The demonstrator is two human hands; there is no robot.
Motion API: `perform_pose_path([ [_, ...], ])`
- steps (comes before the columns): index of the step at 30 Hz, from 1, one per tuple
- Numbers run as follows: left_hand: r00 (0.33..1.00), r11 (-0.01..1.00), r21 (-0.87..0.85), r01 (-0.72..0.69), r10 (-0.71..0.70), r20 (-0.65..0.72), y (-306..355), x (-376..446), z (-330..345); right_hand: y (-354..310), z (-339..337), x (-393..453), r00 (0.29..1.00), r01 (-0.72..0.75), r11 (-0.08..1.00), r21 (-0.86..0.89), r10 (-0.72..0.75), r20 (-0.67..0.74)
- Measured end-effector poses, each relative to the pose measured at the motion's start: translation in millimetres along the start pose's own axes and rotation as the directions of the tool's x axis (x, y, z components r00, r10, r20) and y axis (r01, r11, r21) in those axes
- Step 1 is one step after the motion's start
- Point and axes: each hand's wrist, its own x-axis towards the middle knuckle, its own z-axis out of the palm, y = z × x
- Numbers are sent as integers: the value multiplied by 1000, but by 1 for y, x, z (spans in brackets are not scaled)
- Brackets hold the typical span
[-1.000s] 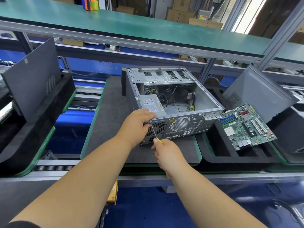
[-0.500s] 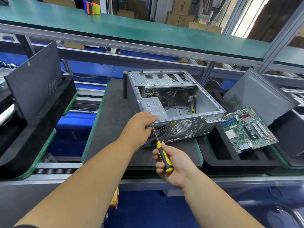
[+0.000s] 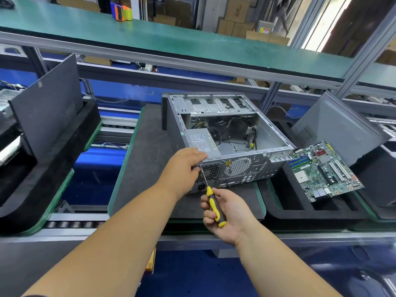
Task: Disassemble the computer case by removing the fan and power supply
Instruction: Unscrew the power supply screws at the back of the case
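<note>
Loosening step: a person was working a screw at the near left corner of the computer case [image 3: 216,146], judged to be one holding the power supply [image 3: 200,140].
Technique: the screwdriver [image 3: 211,199] would do best kept straight along the screw's axis, pressed in firmly while turning, so the tip did not slip out of the head.
Bracing: the case needed holding steady against that push, and the loose screw was worth catching before it dropped onto the dark mat [image 3: 147,168].
Right hand [image 3: 227,213]: fingers were curled round the yellow-and-black handle, below and in front of the case's rear panel.
Left hand [image 3: 184,170]: it rested on the case's upper left corner, fingers bent over the edge and touching the shaft's tip; whether they pinched the screw could not be told.
Power supply position: it sat inside the case at the near left, just beyond the left fingers, its vent grille beside the shaft.
Fan: judged to lie behind the round grille [image 3: 237,167], right of the screwdriver and apart from both hands.
Motherboard [image 3: 323,170]: it lay outside, right of the case.
</note>
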Motion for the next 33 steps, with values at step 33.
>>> perform_pose_path([
  [33,999,1000,8,6,-6,-53,7,-8,3,-4,-4,-4,999,17,995,-97,-21,-41],
])
